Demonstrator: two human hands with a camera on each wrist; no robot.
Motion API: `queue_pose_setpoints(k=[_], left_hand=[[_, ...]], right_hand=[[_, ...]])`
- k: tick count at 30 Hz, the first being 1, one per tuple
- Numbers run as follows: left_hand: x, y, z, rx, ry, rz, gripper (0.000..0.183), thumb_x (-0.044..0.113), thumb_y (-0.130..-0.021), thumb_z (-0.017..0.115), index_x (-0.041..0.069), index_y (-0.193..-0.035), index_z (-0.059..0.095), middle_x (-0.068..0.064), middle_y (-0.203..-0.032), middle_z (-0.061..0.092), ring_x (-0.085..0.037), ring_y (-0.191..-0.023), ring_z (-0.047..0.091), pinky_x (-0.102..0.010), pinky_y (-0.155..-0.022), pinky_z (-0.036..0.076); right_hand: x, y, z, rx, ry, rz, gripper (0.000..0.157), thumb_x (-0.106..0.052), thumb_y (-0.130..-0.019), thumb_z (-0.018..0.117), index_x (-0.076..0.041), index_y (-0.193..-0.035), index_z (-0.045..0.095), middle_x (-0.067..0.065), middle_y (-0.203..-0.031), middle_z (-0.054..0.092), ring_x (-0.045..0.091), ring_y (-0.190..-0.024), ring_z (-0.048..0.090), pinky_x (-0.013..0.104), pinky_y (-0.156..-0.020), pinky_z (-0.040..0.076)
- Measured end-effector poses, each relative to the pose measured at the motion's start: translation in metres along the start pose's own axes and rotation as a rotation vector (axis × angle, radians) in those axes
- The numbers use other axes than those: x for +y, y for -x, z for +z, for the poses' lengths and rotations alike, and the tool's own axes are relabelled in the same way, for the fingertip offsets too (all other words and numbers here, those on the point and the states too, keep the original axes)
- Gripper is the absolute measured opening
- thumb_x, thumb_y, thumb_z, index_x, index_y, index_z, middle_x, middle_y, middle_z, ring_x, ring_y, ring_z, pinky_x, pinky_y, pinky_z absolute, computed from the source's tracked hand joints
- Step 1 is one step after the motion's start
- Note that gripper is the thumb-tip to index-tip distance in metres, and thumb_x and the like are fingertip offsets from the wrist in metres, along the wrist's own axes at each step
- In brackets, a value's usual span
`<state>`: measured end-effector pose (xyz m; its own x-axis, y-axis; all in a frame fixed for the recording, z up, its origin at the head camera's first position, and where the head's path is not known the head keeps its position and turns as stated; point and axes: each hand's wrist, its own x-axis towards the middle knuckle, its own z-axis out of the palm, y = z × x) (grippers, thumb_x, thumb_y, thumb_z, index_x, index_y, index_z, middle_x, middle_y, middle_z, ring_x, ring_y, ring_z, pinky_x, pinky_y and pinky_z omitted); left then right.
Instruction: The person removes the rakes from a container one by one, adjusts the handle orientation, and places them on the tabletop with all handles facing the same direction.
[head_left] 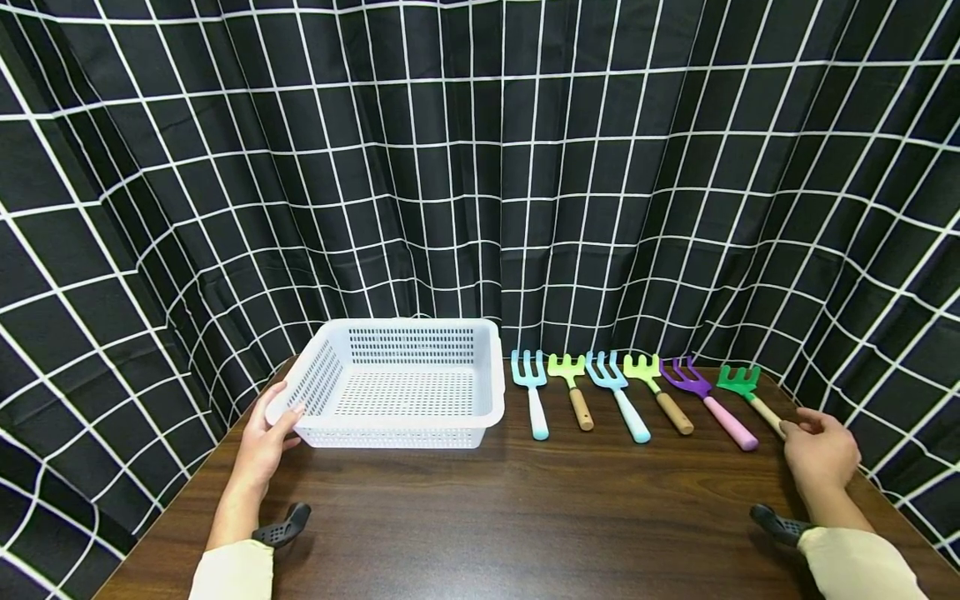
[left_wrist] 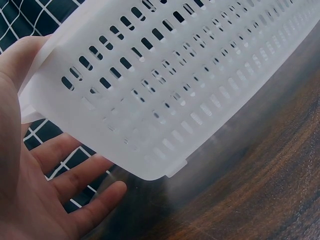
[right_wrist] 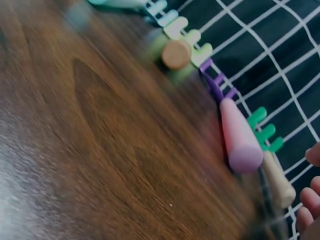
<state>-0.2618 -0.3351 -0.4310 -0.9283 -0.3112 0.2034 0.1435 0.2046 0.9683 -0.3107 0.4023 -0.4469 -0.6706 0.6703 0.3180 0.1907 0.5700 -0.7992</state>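
A white perforated plastic basket stands on the table at left. My left hand holds its left front corner, thumb over the rim; several fingers spread outside the wall. At far right lies a hand fork with green tines and a pale wooden handle. My right hand is at the end of that handle; in the right wrist view its fingers are loosely bent and look slightly apart from it. Beside it lies a purple hand fork with a pink handle.
Further left lie a lime fork with a wooden handle, a blue fork, a second lime fork and a second blue fork. A black gridded curtain hangs behind the wooden table.
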Motion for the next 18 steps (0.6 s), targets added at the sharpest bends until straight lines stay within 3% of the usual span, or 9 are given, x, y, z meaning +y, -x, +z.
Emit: queue_pose_setpoints(k=[6, 13, 16, 18], left_hand=[[-0.003, -0.001, 0.000, 0.004, 0.016, -0.008, 0.060, 0.020, -0.100, 0.057, 0.013, -0.152, 0.027, 0.015, -0.109, 0.054, 0.003, -0.087, 0.057, -0.029, -0.074, 0.052], [-0.002, -0.002, -0.005, 0.008, 0.021, -0.003, 0.061, 0.019, -0.099, 0.057, 0.013, -0.151, 0.027, 0.016, -0.107, 0.054, 0.003, -0.086, 0.057, -0.027, -0.072, 0.051], [0.000, -0.002, -0.007, 0.001, 0.024, 0.002, 0.063, 0.020, -0.099, 0.057, 0.012, -0.153, 0.025, 0.014, -0.111, 0.053, 0.003, -0.087, 0.057, -0.027, -0.072, 0.051], [0.002, -0.003, -0.008, -0.002, 0.023, 0.006, 0.065, 0.021, -0.099, 0.057, 0.012, -0.153, 0.023, 0.008, -0.116, 0.052, 0.003, -0.088, 0.057, -0.028, -0.072, 0.051]], right_hand=[[-0.010, 0.008, -0.005, -0.039, -0.014, -0.008, 0.036, -0.016, -0.089, 0.065, 0.003, -0.120, 0.062, -0.036, -0.060, 0.033, 0.013, -0.074, 0.045, 0.041, -0.077, 0.030], [-0.022, 0.018, -0.016, -0.170, 0.013, -0.006, 0.041, -0.023, -0.092, 0.063, 0.003, -0.124, 0.059, -0.017, -0.073, 0.054, 0.034, -0.098, 0.050, 0.036, -0.071, 0.031], [-0.024, 0.023, -0.021, -0.221, 0.028, -0.018, 0.044, -0.025, -0.093, 0.062, 0.004, -0.126, 0.058, -0.011, -0.077, 0.056, 0.029, -0.085, 0.055, 0.035, -0.067, 0.036], [-0.025, 0.025, -0.023, -0.240, 0.039, -0.041, 0.045, -0.026, -0.093, 0.063, 0.003, -0.126, 0.057, -0.010, -0.079, 0.057, 0.018, -0.074, 0.053, 0.032, -0.064, 0.036]])
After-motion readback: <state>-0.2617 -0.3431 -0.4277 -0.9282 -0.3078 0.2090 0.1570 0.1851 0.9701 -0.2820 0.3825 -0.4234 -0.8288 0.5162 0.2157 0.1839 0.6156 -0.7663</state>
